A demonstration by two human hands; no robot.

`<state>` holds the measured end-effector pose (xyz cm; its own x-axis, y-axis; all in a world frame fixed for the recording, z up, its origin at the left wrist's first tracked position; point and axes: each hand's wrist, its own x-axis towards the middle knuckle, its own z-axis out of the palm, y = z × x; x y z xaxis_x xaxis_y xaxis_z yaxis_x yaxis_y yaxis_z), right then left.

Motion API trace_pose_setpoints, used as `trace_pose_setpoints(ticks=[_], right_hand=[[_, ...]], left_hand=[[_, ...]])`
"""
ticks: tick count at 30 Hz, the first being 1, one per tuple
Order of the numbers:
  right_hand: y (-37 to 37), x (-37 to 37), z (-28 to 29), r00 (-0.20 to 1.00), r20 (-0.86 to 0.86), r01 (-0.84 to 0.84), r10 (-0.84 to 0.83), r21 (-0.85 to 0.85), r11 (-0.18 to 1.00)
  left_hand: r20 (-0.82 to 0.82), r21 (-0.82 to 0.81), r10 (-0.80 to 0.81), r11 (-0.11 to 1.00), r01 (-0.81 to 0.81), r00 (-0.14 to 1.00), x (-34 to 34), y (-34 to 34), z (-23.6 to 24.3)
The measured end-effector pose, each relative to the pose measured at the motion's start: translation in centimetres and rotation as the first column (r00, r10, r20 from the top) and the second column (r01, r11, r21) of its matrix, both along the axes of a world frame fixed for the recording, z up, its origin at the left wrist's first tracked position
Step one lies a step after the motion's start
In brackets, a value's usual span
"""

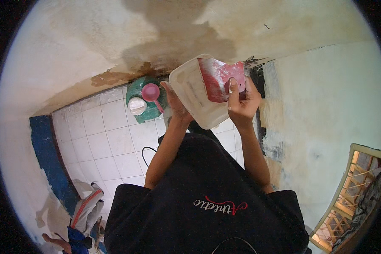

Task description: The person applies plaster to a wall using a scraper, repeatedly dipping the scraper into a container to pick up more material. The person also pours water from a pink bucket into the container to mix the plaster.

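Observation:
My left hand (178, 106) grips the left side of a translucent, whitish plastic tub (185, 80), tilted in front of my chest. Its walls are smeared, with a faint patch on the inside. In my right hand (246, 101) is a red plastic putty spreader (219, 78), thumb on its face and fingers behind. White paste streaks the spreader's surface and there is some on my thumb. The spreader lies across the tub's right part and hides the opening there.
On the white tiled floor (116, 137), a green item (133, 91) carries a pink dipper (150, 91) and a white lump (137, 106). A stained wall (93, 51) rises ahead; a patchy wall (321, 101) with a window (343, 199) stands right. Another person's hand (57, 242) shows lower left.

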<state>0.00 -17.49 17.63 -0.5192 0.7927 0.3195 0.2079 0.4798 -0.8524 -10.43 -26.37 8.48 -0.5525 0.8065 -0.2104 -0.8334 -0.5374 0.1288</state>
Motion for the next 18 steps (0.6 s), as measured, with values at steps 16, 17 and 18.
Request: trace_pose_setpoints(ticks=[16,17,18], right_hand=[[-1.1,3.0,5.0,0.813,0.562,-0.427,0.152,0.398,0.812],[-1.9,2.6,4.5,0.826,0.541,-0.429,0.158,0.421,0.799],[-2.6,2.1,4.2,0.839,0.519,-0.429,0.164,0.445,0.786]], left_hand=[[0.195,-0.011,0.163,0.986,-0.164,0.967,0.1,3.3,3.0],[0.33,-0.056,0.15,0.989,-0.14,0.932,-0.1,3.0,3.1],[0.465,-0.101,0.156,0.987,-0.123,0.872,-0.3,2.9,3.2]])
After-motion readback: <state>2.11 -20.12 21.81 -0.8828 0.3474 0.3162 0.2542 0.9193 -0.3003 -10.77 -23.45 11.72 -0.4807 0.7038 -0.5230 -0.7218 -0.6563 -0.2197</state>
